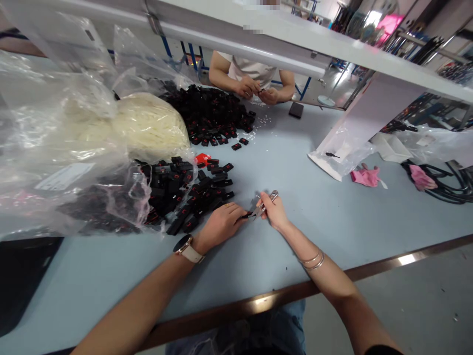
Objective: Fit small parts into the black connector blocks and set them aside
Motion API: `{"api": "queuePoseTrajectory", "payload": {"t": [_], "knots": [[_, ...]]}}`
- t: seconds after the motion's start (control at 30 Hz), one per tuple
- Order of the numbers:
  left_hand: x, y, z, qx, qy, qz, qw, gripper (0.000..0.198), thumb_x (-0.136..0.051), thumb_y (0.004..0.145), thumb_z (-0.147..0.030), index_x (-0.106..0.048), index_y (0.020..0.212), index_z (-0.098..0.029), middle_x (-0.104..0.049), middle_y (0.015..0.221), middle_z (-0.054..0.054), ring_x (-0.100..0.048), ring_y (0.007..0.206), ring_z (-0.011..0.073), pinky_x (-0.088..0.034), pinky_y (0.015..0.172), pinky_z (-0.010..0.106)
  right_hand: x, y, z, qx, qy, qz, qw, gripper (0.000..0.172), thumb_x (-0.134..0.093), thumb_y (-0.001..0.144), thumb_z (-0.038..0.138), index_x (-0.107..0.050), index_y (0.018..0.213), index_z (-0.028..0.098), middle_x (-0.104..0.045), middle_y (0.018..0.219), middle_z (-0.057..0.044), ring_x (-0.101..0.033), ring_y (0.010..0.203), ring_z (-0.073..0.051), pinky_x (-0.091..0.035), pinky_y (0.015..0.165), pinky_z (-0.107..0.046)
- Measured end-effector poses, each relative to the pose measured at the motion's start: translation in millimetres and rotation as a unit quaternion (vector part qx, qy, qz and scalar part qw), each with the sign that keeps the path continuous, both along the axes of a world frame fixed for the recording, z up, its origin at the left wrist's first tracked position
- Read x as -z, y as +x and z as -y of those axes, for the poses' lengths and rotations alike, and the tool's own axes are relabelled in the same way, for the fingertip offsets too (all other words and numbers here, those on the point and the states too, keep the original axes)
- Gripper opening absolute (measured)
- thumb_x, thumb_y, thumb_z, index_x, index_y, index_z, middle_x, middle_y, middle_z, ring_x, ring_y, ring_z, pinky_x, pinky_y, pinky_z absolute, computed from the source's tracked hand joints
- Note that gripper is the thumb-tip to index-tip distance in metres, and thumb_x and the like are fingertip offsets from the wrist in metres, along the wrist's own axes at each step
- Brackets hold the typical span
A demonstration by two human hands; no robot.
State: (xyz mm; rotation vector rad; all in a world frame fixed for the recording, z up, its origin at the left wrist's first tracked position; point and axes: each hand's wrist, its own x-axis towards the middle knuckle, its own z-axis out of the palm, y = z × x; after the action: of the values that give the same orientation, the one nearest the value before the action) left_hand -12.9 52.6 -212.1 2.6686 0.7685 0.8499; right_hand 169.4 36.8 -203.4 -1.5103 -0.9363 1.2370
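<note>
My left hand [223,224] pinches 1 small black part [245,215] over the blue-grey flat table [240,268]; my right hand [272,209] is closed around 1 silver metal hand tool [274,195], whose tip is at this part. Farther left are 2 heaps of black rectangular plastic pieces [209,191].

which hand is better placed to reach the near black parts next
Probably the left hand, beside the near black parts, though it holds a small dark piece; the right hand is farther, holding a metal tool.
</note>
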Motion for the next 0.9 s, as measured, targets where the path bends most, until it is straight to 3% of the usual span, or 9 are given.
{"api": "queuePoseTrajectory", "payload": {"t": [0.13, 0.37, 0.63, 0.9], "knots": [[-0.5, 1, 0, 0.006, 0.019, 0.010, 1.000, 0.026, -0.044, 0.094, -0.029, -0.061, 0.080, -0.015, -0.064, 0.074, 0.006, -0.058, 0.069, 0.0172, -0.050, 0.064, 0.030, -1.8, -1, 1, 0.013, -0.001, -0.026, 1.000, 0.047, -0.056, 0.072, 0.060, -0.057, 0.053, 0.017, -0.049, 0.034, 0.004, -0.040, 0.026, -0.006, -0.027, 0.029, -0.017], [-0.5, 0, 0, -0.009, 0.008, 0.015, 1.000, 0.019, -0.049, 0.092, -0.027, -0.059, 0.080, -0.015, -0.062, 0.073, 0.006, -0.058, 0.067, 0.0172, -0.049, 0.062, 0.029, -1.1, -4, 5, 0.109, 0.055, -0.045, 0.992, 0.049, -0.053, 0.073, 0.062, -0.053, 0.052, 0.018, -0.043, 0.035, 0.005, -0.035, 0.027, -0.006, -0.025, 0.029, -0.019], [-1.3, 0, 0, -0.012, -0.006, 0.009, 1.000, 0.013, -0.051, 0.088, -0.023, -0.059, 0.080, -0.017, -0.062, 0.072, 0.004, -0.058, 0.067, 0.0154, -0.048, 0.061, 0.027, -2.2, -5, 13, 0.053, 0.093, 0.063, 0.992, 0.055, -0.045, 0.080, 0.065, -0.058, 0.057, 0.017, -0.046, 0.036, 0.004, -0.042, 0.031, -0.007, -0.033, 0.035, -0.019], [-3.4, 0, 0, -0.015, 0.013, 0.000, 1.000, 0.012, -0.054, 0.087, -0.023, -0.058, 0.079, -0.014, -0.063, 0.071, 0.005, -0.058, 0.066, 0.0169, -0.047, 0.059, 0.028, -2.1, -7, 19, 0.046, 0.116, 0.154, 0.980, 0.053, -0.037, 0.087, 0.060, -0.058, 0.060, 0.018, -0.048, 0.039, 0.003, -0.047, 0.034, -0.009, -0.036, 0.039, -0.020]]}}
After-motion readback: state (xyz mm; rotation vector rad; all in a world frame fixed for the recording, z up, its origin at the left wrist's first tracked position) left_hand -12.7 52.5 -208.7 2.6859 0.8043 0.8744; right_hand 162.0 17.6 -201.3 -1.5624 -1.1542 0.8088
